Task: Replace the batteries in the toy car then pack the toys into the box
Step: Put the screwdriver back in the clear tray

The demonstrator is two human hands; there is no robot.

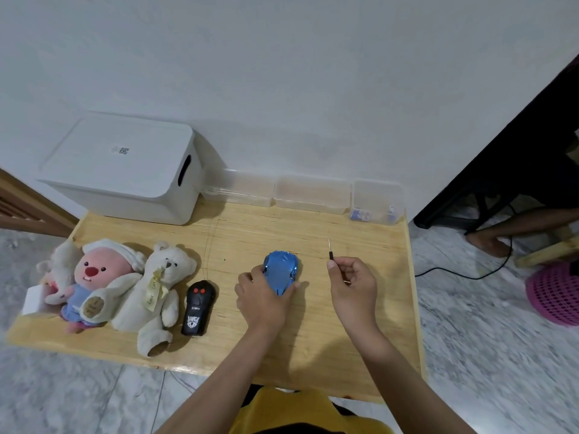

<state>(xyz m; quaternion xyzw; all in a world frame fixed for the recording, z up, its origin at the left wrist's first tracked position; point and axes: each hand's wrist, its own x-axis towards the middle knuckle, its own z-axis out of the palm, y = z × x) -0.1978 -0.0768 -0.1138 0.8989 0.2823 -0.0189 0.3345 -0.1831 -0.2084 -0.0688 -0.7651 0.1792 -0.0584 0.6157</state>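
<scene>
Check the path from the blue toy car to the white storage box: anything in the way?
Nothing visible stands on the bare wooden table between the shiny blue toy car, gripped by the left hand, and the white plastic storage box. But the box's flat white lid is on, so it blocks entry.

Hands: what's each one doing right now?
Left hand: grips the blue toy car on the table.
Right hand: pinches a small screwdriver.

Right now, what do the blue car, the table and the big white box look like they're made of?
Blue car: glossy, metallic-looking shell, bright reflections; probably plastic.
Table: light wood, visible grain lines, matte.
White box: smooth matte plastic, apparently; rounded corners, a handle slot in its side.
</scene>
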